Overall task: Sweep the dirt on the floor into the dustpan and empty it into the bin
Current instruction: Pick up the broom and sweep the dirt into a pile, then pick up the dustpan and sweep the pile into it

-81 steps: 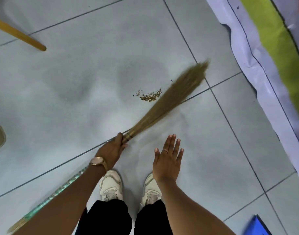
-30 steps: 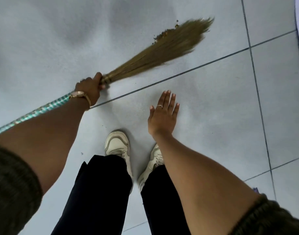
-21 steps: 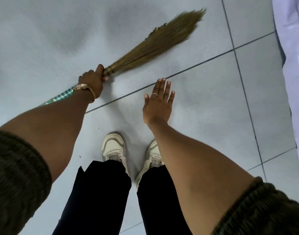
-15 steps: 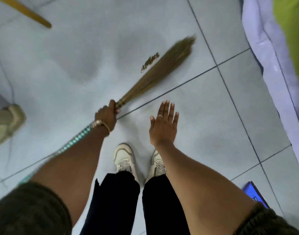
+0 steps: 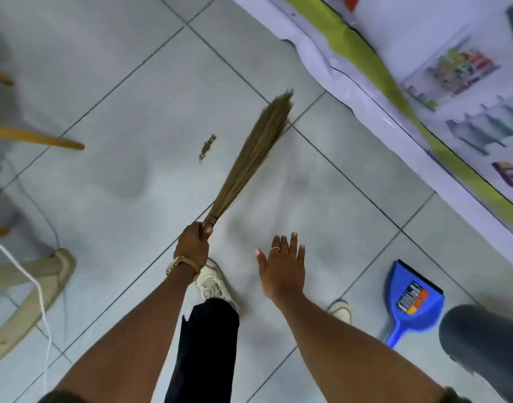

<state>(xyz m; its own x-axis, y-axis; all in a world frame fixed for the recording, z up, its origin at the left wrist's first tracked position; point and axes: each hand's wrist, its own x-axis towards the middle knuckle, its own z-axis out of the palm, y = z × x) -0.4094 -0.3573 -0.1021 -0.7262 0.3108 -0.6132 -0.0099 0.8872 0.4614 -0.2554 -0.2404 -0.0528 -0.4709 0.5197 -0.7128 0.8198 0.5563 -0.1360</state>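
Small streak of brown dirt [image 5: 207, 147] gathered on pale grey tiled floor [image 5: 133, 91], ahead-left of left hand [image 5: 193, 245], not yet in pan. Blue plastic dustpan [image 5: 412, 301] lies empty, right of right hand [image 5: 281, 266], well apart from dirt. Bin: not identifiable. Left hand fisted round bound neck of straw broom [image 5: 254, 154], bristles just right of dirt. Right hand spread, fingers splayed, holding nothing.

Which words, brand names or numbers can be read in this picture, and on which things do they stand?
None can be read.
Sticker on the blue dustpan: coloured print, too blurred.
Printed banner along the floor's edge: product pictures and small print, too blurred.
Wristwatch on the left hand: dial not legible.
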